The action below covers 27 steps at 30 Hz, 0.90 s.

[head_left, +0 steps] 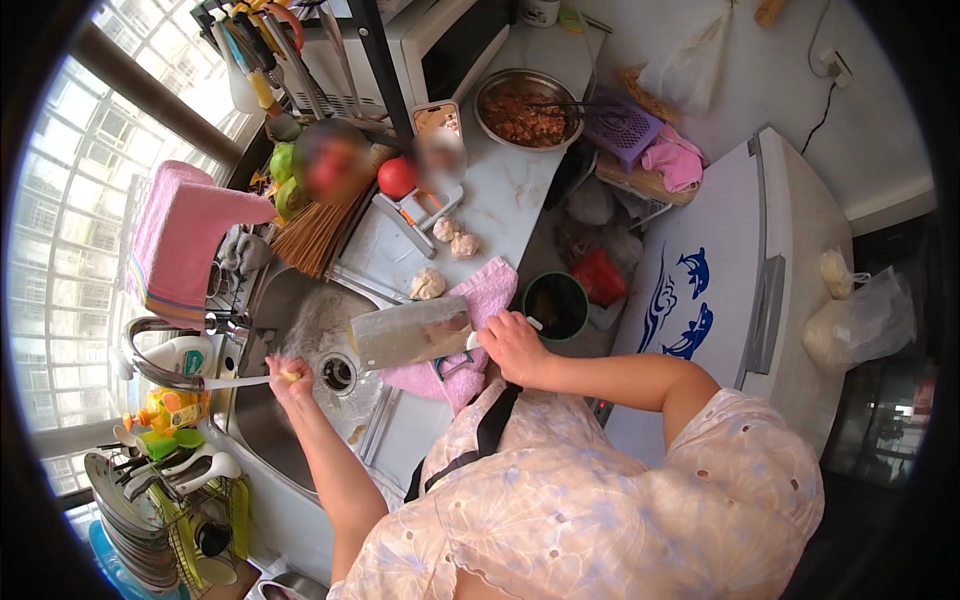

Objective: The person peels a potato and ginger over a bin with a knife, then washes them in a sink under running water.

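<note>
My left hand [291, 380] is in the sink [265, 410], in the stream from the faucet [160, 365]. Its fingers are closed around a small pale yellow piece, too little exposed to name. My right hand [514, 346] grips the handle of a cleaver [410, 332]. The broad, wet-looking blade points left, its tip reaching over the sink's right edge. A pink towel [490, 287] lies partly beneath the blade on the counter. Behind the cleaver rests a garlic bulb [428, 284], and two more garlic bulbs [464, 244] sit farther back.
Beyond the garlic are a white-and-grey tool [415, 212], a tomato [398, 177] and a metal bowl [528, 84] of minced meat with chopsticks. A green-rimmed bin [556, 306] stands below the counter, beside a white freezer [690, 270]. Dishes [130, 520] fill a rack at the lower left.
</note>
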Tool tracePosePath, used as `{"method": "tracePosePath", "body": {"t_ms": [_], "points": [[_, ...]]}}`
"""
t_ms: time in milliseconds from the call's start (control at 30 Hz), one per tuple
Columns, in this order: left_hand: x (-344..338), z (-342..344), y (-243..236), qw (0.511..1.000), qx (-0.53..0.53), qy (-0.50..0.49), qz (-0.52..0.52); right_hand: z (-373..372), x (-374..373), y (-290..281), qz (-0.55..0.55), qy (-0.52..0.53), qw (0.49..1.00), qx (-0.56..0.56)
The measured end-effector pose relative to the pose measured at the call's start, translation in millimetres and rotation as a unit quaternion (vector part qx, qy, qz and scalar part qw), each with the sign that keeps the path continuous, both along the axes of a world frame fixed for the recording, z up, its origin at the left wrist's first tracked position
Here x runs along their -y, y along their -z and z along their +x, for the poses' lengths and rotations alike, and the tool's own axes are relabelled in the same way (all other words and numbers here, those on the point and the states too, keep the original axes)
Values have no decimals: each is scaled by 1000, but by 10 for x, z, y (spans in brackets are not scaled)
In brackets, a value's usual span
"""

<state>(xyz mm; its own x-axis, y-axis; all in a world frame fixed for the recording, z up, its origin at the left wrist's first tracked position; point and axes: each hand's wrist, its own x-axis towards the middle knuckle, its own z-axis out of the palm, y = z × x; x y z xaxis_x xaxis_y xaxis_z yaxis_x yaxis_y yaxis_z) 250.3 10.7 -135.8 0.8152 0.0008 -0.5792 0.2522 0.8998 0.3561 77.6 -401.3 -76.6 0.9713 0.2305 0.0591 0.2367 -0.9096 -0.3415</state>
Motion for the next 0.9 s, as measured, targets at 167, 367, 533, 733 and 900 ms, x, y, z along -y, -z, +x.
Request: {"method": "tracePosePath", "body": {"t_ms": [167, 367, 533, 733, 900], "points": [[27, 9, -191, 996, -40, -55, -51, 174, 169, 213, 58, -28, 998, -10], [-80, -123, -297, 989, 45, 21, -142, 354, 147, -154, 95, -62, 993, -17], [-224, -308, -336, 998, 43, 21, -29, 600, -285, -565, 163, -115, 980, 25], [-498, -603, -455, 993, 78, -88, -12, 1200, -1316, -472, 45, -201, 978, -23], [-302, -1028, -727, 982, 22, -185, 33, 1498, -1809, -277, 92, -207, 971, -73]]}}
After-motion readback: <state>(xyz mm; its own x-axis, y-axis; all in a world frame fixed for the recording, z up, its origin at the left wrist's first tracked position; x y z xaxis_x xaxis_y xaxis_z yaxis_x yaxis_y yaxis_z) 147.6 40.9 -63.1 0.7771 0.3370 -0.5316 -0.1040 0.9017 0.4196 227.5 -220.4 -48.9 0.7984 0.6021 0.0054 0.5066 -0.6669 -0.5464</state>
